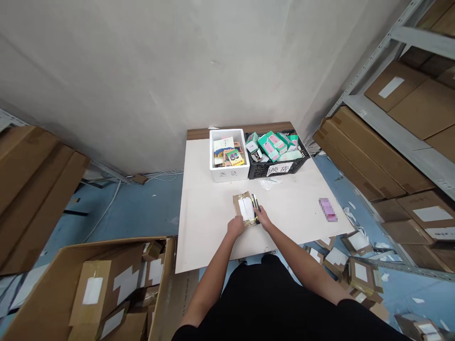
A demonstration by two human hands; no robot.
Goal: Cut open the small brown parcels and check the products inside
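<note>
A small cardboard parcel (245,208) with a white label and shiny tape lies near the middle of the white table (204,218). My left hand (236,226) is closed on its lower left edge. At the parcel's right side, my right hand (262,218) is closed around a slim black-and-yellow utility knife (255,202). Whether its blade touches the cardboard is too small to make out. Beyond the parcel stand a white foam box (229,174) with books inside and a black plastic crate (254,171) holding several green-and-pink boxes.
Clear plastic wrap (268,183) lies before the crate. A blurred pink item (327,210) rests at the table's right. A big carton (117,241) of parcels stands at left. Shelves (401,121) with cartons line the right; parcels (359,271) and paper scraps litter the floor.
</note>
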